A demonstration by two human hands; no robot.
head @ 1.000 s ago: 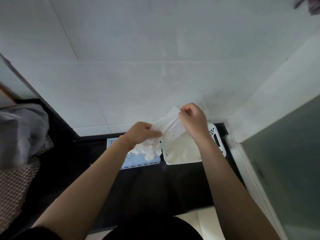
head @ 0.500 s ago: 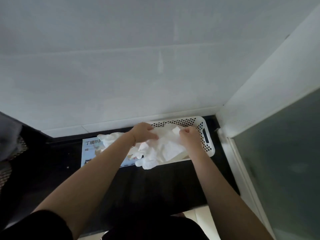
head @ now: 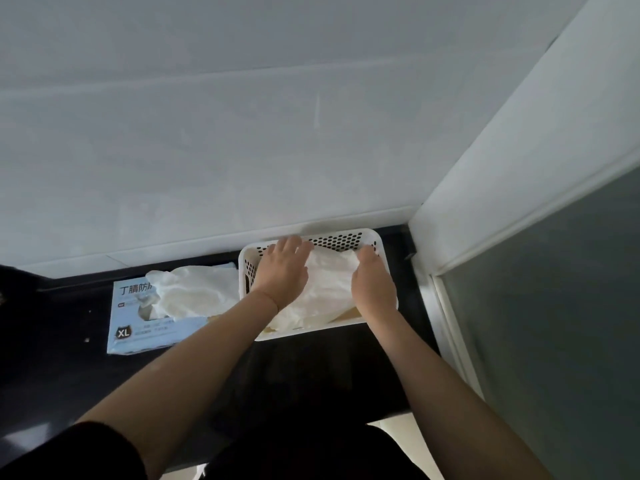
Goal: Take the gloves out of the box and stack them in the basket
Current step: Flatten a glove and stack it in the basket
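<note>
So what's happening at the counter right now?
A person is laying a thin white disposable glove into the white perforated plastic basket on the black countertop. The left hand presses flat on it; the right hand holds its right edge, the grip unclear. Beside the basket, more white gloves spill from the light blue cardboard glove box.

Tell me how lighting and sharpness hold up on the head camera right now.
Head view: the black counter is underexposed; the white gloves in the white perforated basket wash out, folds faint; left hand and right hand slightly soft; wide-angle bends the wall lines; the light blue glove box print is readable.
</note>
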